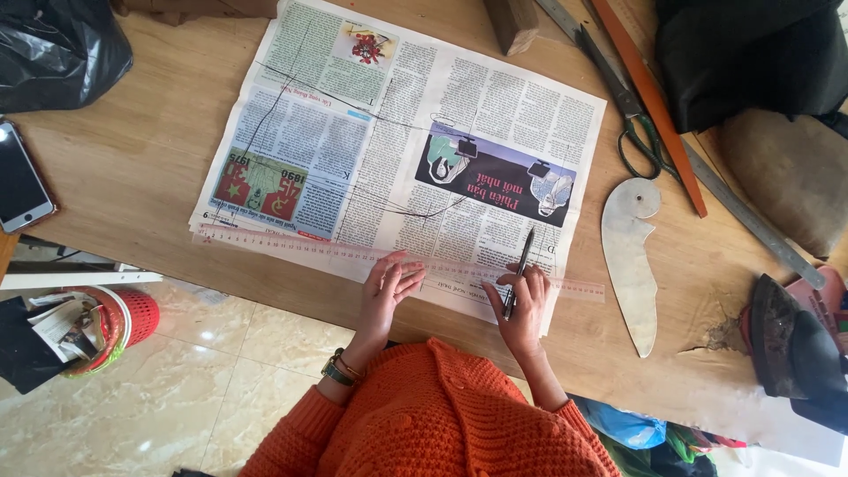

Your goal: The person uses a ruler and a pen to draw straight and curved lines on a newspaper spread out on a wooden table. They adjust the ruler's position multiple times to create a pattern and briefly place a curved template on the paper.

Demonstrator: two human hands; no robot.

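A newspaper sheet [389,141] with drawn pencil lines lies spread on the wooden table [132,177]. A long clear pink ruler [291,246] rests along its near edge. My left hand [387,287] lies flat on the ruler with fingers spread, pressing it down. My right hand [523,296] grips a black pen [519,269], its tip touching the paper just above the ruler near the sheet's right corner. Orange knitted sleeves cover both arms, and a watch and bracelet sit on the left wrist.
A pale curved template [632,256] lies right of the paper. Green-handled scissors [632,115], an orange stick [654,97] and a metal ruler [751,221] lie beyond. A phone [19,181] is at the left edge, a red basket [115,322] on the floor, dark bags at both corners.
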